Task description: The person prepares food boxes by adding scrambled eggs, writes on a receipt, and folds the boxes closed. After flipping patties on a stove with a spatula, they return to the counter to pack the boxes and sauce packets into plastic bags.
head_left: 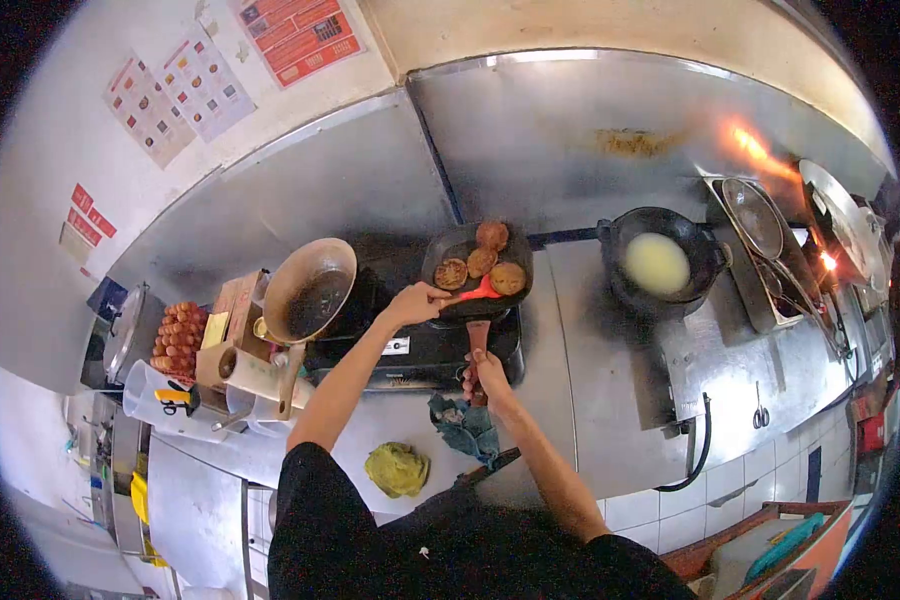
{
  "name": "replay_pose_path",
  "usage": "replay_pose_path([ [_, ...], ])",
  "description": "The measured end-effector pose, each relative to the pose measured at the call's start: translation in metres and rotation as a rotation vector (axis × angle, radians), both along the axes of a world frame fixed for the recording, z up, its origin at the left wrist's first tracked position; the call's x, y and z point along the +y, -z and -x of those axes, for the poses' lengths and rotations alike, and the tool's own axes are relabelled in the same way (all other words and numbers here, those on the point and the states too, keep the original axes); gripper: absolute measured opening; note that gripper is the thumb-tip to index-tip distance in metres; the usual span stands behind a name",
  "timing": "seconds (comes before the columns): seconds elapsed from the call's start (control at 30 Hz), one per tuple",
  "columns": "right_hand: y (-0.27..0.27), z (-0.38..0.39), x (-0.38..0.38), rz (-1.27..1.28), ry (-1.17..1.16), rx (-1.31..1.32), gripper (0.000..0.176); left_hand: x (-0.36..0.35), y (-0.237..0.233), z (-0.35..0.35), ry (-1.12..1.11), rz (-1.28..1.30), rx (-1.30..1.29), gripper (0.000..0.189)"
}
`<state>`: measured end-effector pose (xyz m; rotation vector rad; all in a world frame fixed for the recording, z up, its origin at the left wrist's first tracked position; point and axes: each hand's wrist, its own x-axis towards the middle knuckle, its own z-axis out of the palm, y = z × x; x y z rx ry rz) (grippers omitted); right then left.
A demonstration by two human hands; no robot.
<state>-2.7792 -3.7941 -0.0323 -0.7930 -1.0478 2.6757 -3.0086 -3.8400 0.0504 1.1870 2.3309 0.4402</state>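
Note:
A dark square pan (454, 300) sits on a black gas stove (410, 366), with several browned round patties (482, 262) in it. My left hand (417, 303) is closed round the handle of a red spatula (482, 288), whose blade touches the patty at the pan's right side. My right hand (487, 377) grips the pan's brown handle (479, 335) from below. Just under that hand lies a crumpled dark green cloth (465, 428) on the steel counter, and a yellow-green cloth (397, 470) rests to its left.
Left of the pan stands a large empty-looking wok (312, 290), beside a cardboard box and stacked eggs (179, 340). To the right, a black wok (665, 262) holds pale yellow liquid. Flames (828, 261) burn at the far right, near strainers (753, 218). Scissors (761, 406) lie on the counter.

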Motion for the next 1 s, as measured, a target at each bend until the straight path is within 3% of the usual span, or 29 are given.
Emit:
replay_pose_path([
  [0.13, 0.005, 0.001, 0.002, -0.01, -0.001, -0.007, 0.034, -0.03, -0.016, -0.023, -0.091, -0.156, 0.062, 0.034],
  [0.23, 0.002, 0.0, 0.001, 0.0, -0.01, -0.015, 0.03, -0.042, -0.033, -0.048, -0.139, -0.365, 0.538, 0.034],
  [0.4, -0.005, -0.002, 0.001, 0.055, -0.001, -0.002, 0.029, -0.052, -0.031, -0.068, -0.029, -0.599, 0.571, 0.037],
  [0.73, -0.001, -0.002, 0.0, -0.003, 0.023, 0.019, 0.033, -0.048, -0.081, -0.029, -0.327, -0.23, 0.537, 0.024],
  [0.8, -0.001, -0.001, 0.001, -0.032, 0.007, -0.021, 0.035, -0.04, -0.081, -0.005, -0.321, 0.124, 0.511, 0.028],
  [0.83, 0.0, -0.002, 0.0, -0.039, -0.002, -0.022, 0.035, -0.032, -0.083, 0.007, -0.331, 0.12, 0.508, 0.028],
  [0.93, 0.006, -0.001, 0.001, 0.001, -0.009, 0.057, 0.034, -0.007, -0.098, 0.034, -0.005, 0.54, 0.516, 0.025],
  [1.0, 0.009, 0.001, 0.0, 0.01, 0.02, 0.063, 0.033, 0.007, -0.125, 0.022, -0.079, 0.547, 0.42, 0.024],
])
